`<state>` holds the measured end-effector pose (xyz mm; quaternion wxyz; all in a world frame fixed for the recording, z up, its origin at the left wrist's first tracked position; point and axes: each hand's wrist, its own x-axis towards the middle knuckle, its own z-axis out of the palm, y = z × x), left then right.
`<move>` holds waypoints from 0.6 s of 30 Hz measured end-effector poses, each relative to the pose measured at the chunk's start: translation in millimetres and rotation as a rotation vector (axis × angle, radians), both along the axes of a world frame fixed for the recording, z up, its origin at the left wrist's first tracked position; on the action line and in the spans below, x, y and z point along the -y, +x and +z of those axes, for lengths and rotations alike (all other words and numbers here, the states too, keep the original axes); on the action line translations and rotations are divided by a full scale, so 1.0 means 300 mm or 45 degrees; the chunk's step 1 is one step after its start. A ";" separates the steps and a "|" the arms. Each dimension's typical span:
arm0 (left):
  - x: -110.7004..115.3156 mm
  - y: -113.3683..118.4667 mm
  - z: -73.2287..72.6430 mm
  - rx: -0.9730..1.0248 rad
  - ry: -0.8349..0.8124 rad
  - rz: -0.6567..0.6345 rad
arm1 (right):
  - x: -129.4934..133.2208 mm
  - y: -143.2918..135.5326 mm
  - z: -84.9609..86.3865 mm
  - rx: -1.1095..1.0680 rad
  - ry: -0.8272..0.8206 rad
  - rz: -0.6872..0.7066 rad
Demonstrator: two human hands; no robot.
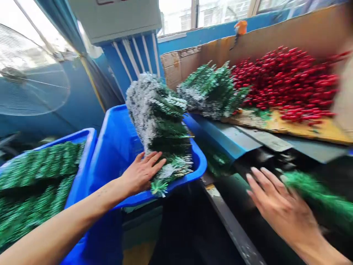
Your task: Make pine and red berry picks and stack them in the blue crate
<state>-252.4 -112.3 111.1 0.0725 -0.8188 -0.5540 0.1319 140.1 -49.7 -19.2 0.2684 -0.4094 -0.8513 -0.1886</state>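
Note:
My left hand [145, 171] lies with its fingers spread on the near end of a stack of artificial pine branches [165, 125]. The branches are frosted white on one side and dark green on the other, and they lean up inside a blue plastic bin [198, 158]. On the right, my right hand [284, 209] is held above a dark machine, fingers stretched out and slightly blurred. Beside and partly behind that hand is a fuzzy green pine branch [317, 191]. I see no grip on it, though the thumb side is hidden.
Another blue bin [92, 138] at left holds rows of green branches [41, 169]. Beyond the machine, frosted branches [212, 88] lie beside a heap of red berries [289, 84] against cardboard [275, 36]. A fan [33, 73] stands far left; a metal edge [231, 221] runs between bin and machine.

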 end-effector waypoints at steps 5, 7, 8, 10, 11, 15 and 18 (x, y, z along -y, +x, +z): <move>-0.018 -0.035 -0.053 0.155 0.259 -0.245 | -0.035 0.196 0.008 0.295 0.119 -0.476; -0.026 -0.064 -0.077 0.264 0.323 -0.341 | 0.014 0.252 0.005 0.384 0.067 -0.637; -0.031 -0.075 -0.088 0.307 0.331 -0.372 | 0.043 0.268 0.008 0.417 0.029 -0.726; -0.047 -0.089 -0.104 0.361 0.322 -0.382 | 0.092 0.282 0.020 0.466 -0.029 -0.852; -0.057 -0.093 -0.110 0.376 0.319 -0.366 | 0.111 0.282 0.027 0.480 -0.041 -0.860; -0.089 -0.095 -0.110 0.348 0.257 -0.344 | 0.153 0.250 0.024 0.349 -0.041 -0.684; -0.079 -0.071 -0.081 0.215 0.212 -0.368 | 0.164 0.200 -0.041 0.014 -0.087 -0.510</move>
